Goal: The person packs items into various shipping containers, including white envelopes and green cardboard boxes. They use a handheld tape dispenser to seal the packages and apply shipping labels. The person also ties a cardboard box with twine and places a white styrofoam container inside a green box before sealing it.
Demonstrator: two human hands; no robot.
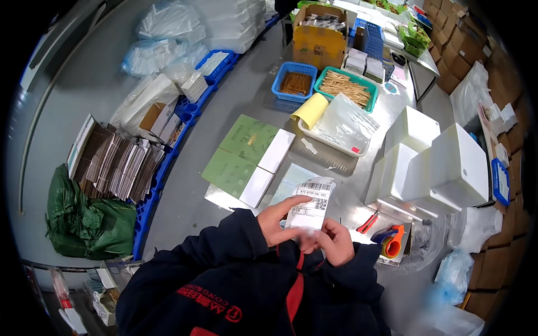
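A white printed label [316, 203] with a barcode and a square code is held up before my chest. My left hand [275, 220] has it between the thumb below and the forefinger laid across its face. At its lower right corner, my right hand [334, 243] pinches with thumb and fingers; the fingertips there are blurred. Behind the label, a pale blue sheet or packet [292, 180] lies on the metal table [252, 101]. Two green boxes with white sides [239, 155] lie side by side, left of the sheet.
White foam boxes [458, 168] stand at right, near a red utility knife [367, 222] and an orange tape dispenser [393, 243]. Beyond are a white tray of plastic bags [307, 131], a green basket of wooden sticks [372, 90] and a blue basket [275, 86]. Flattened cartons [119, 168] fill a blue pallet [168, 172].
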